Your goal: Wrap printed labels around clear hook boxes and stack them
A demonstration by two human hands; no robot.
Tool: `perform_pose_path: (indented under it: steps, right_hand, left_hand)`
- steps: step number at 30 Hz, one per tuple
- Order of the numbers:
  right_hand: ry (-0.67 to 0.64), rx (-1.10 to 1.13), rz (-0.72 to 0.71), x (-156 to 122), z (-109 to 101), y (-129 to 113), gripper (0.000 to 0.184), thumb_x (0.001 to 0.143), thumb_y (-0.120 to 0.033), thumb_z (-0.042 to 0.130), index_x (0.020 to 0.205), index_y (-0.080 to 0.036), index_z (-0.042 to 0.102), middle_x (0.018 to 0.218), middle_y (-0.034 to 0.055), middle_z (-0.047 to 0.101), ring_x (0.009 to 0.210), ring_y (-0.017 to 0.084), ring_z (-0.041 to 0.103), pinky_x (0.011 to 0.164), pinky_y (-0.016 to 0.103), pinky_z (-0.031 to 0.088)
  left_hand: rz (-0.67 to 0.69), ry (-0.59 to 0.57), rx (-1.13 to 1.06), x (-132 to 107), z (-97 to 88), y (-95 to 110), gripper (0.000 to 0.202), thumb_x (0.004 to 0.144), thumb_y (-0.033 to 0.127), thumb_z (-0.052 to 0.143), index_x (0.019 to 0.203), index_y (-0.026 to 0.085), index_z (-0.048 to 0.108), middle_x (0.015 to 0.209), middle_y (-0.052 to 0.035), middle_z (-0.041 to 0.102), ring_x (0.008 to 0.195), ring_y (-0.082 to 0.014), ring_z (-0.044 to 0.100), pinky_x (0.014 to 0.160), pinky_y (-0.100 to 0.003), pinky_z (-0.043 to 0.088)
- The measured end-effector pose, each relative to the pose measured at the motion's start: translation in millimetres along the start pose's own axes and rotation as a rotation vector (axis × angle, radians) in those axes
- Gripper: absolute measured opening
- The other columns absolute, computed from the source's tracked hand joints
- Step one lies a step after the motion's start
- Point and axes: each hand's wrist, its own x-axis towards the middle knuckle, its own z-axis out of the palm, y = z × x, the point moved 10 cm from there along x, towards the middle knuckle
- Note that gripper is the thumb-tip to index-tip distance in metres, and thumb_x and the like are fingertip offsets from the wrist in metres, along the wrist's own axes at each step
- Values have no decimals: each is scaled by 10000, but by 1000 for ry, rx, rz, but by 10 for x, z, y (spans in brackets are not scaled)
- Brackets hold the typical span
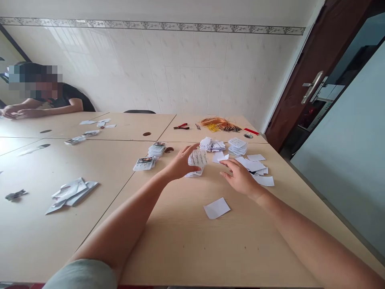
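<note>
- The left hand reaches forward, palm turned toward the right, its fingers closed around the edge of a card of fishing hooks, gripping it so that it stands tilted above the worktop.
- A white paper slip lies directly under that card.
- The right hand is half open and palm down, with its fingers loosely curved, gripping nothing. It hovers just beside a scatter of white paper slips.
- A single white paper square lies nearer the person, below and between the 2 hands.
- 2 stacks of hook packets sit left of the left hand, and 2 piles of white cards sit ahead of the right hand.
- Farther along the pale wood worktop lie red-handled pliers, a tangle of copper-coloured line and a red strip.
- Loose silvery packets lie toward the left.
- At the far left, a seated co-worker's 2 hands rest together at the worktop edge, well apart from the person's own.
- Behind are a white tiled wall with a patterned border and, on the right, a dark wooden door with a metal handle.
</note>
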Motion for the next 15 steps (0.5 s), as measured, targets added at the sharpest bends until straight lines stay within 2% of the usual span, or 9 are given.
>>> perform_pose_path:
  steps: [2, 4, 6, 9, 12, 15]
  right_hand:
    - [-19, -22, 38, -80, -70, 52, 349, 994, -348, 646, 1311, -203, 629, 1354, 105, 645, 1163, 253, 662, 967, 483, 575]
    - [-34, -65, 102, -170, -197, 184, 349, 992, -348, 647, 1311, -207, 631, 1370, 106, 637, 1187, 259, 651, 994, 500, 559]
    - [-45, -121, 200, -285, -376, 400, 333, 994, -349, 643, 1299, -213, 640, 1381, 105, 632, 1201, 260, 641, 1013, 506, 546]
    - [-84, -191, 384, -506, -634, 784, 302, 999, -351, 637, 1262, -205, 654, 1334, 100, 656, 1144, 241, 665, 974, 477, 568]
    - [-156, -227, 527, -709, -750, 1043, 286, 999, -358, 638, 1232, -195, 662, 1266, 90, 683, 1059, 218, 690, 905, 434, 597]
    - [-206, -255, 585, -780, -740, 1090, 292, 994, -360, 645, 1235, -196, 662, 1282, 91, 676, 1080, 226, 684, 917, 442, 592]
  left_hand:
    - [24, -3, -61, -39, 4, 113, 868, 780, 186, 776, 1550, 295, 390, 1603, -118, 423, 1494, -331, 369, 1220, -499, 330]
    - [44, -20, -142, -86, 14, 229, 898, 773, 265, 774, 1564, 303, 352, 1577, -120, 432, 1451, -317, 427, 1186, -469, 381]
    - [51, -44, -223, -128, 19, 330, 947, 765, 358, 775, 1582, 294, 300, 1526, -134, 457, 1374, -306, 506, 1129, -456, 447]
    - [33, -52, -366, -166, -6, 419, 1037, 719, 479, 819, 1585, 303, 276, 1480, -141, 462, 1297, -310, 547, 1004, -438, 539]
    - [-56, -44, -667, -187, -3, 409, 1074, 598, 501, 936, 1522, 344, 410, 1398, -93, 507, 1248, -294, 560, 962, -400, 566]
    - [-152, -76, -898, -225, 85, 404, 964, 529, 463, 998, 1395, 374, 583, 1303, -41, 564, 1125, -245, 630, 940, -364, 585]
